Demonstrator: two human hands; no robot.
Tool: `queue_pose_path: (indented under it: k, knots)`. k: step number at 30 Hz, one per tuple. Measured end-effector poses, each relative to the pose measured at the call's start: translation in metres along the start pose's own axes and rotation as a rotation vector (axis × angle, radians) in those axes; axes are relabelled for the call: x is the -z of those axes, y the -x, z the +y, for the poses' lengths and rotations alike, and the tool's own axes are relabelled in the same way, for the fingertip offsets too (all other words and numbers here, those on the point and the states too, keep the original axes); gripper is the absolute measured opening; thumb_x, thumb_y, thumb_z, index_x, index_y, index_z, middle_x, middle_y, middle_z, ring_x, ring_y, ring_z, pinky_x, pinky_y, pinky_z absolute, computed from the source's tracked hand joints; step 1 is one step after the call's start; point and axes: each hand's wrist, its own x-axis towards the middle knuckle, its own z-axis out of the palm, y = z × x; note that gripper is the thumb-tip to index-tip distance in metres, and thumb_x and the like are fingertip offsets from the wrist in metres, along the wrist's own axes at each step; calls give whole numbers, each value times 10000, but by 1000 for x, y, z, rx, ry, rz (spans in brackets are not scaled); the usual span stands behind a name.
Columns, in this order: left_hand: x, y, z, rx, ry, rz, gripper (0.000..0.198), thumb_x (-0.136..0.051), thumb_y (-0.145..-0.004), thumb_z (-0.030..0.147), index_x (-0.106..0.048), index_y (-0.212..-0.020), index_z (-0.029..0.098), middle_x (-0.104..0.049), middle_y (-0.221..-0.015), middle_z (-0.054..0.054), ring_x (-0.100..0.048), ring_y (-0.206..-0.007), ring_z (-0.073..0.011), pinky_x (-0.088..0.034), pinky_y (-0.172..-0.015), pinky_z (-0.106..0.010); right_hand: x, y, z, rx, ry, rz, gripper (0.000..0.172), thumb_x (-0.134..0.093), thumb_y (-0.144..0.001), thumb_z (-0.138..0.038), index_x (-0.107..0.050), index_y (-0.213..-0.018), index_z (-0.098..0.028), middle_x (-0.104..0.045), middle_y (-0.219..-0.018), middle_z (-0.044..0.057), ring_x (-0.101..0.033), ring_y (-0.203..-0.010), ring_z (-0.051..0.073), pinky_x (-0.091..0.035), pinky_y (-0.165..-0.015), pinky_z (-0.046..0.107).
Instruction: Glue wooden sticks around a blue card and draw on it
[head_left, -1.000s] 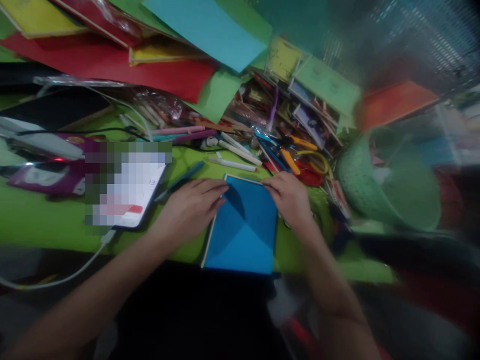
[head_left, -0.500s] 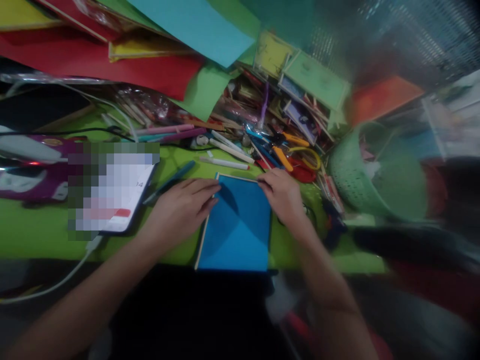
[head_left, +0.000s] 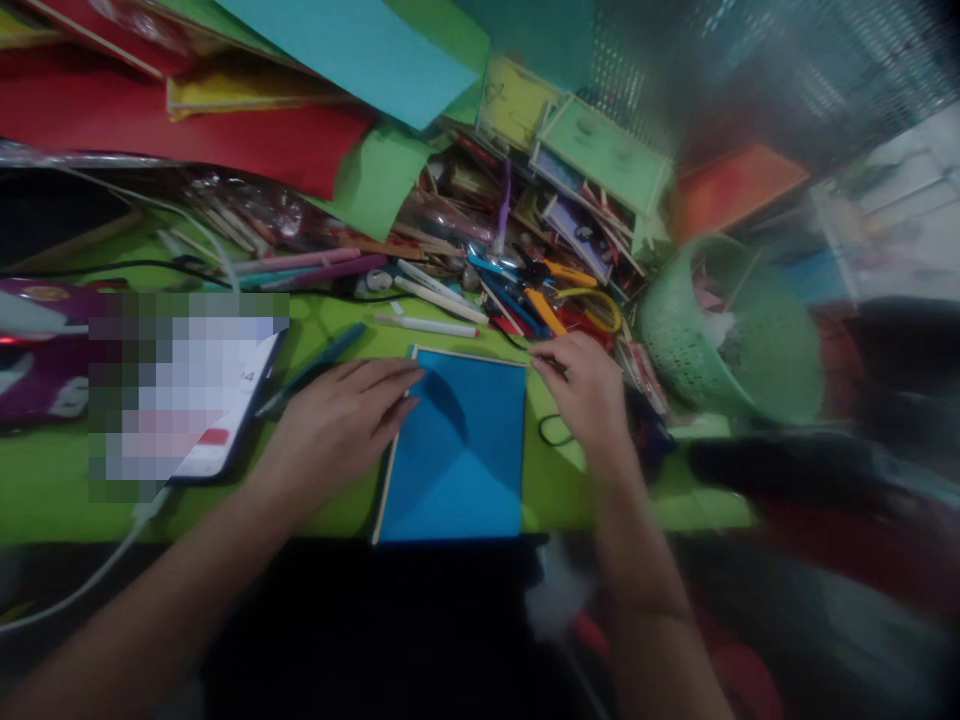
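Note:
A blue rectangular card point(head_left: 465, 450) lies on the green table, with thin pale wooden sticks along its left and top edges. My left hand point(head_left: 341, 425) is at its upper left corner, fingers and thumb closed on the edge. Just off the upper right corner, my right hand point(head_left: 581, 385) is apart from the card. Its thumb and fingertips are pinched together; whatever is between them is too small to make out. A dark loop point(head_left: 555, 430), perhaps scissor handles, lies beside the right wrist.
A phone point(head_left: 217, 400) on a cable stands at the left. Behind the card are a white pen point(head_left: 427, 325), a teal pen point(head_left: 322, 355), orange-handled pliers point(head_left: 544, 310) and piled sticks. A green basket point(head_left: 660, 310) stands at the right. Coloured sheets point(head_left: 285, 130) overhang the back.
My right hand has left the card's top right corner and moved a little right, fingers pinched. My left hand stays at the upper left corner. The whole view has shifted slightly.

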Motion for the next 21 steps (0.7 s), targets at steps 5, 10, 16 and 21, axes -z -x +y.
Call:
queue_pose_path:
  k: [5,10,16,21]
  knots:
    - [0,-5,0,-3,4,11,372,-464,-1078,331,-702,-1342,219,-733,-1344,-104,-697,-1203,-310,-550,-1085,-522,8,13,2,1,27,-73,211,-602,-1001,-201,-794,-1086,-215,-765,-1033,87,-694,-984,255,-527,-877,386]
    - [0,-11,1,35,-91,-7,401,-449,-1074,301,-687,-1357,146,-713,-1340,-147,-642,-1255,-351,-512,-1119,-558,3,28,0,47,86,-110,305,-524,-1048,-255,-751,-1248,-212,-717,-1069,107,-654,-998,273,-516,-872,408]
    - [-1,-14,0,95,-149,-71,422,-432,-1072,297,-653,-1394,137,-679,-1354,-170,-587,-1306,-381,-497,-1111,-599,-5,31,-1,96,97,-109,347,-502,-1057,-281,-726,-1308,-193,-682,-1045,117,-627,-969,281,-511,-838,419]
    - [-1,-15,1,108,-163,-96,442,-405,-1086,327,-621,-1430,153,-664,-1386,-164,-564,-1326,-390,-501,-1089,-611,-7,30,0,122,111,-123,370,-495,-1061,-292,-703,-1340,-166,-686,-1115,143,-633,-1022,301,-526,-891,454]
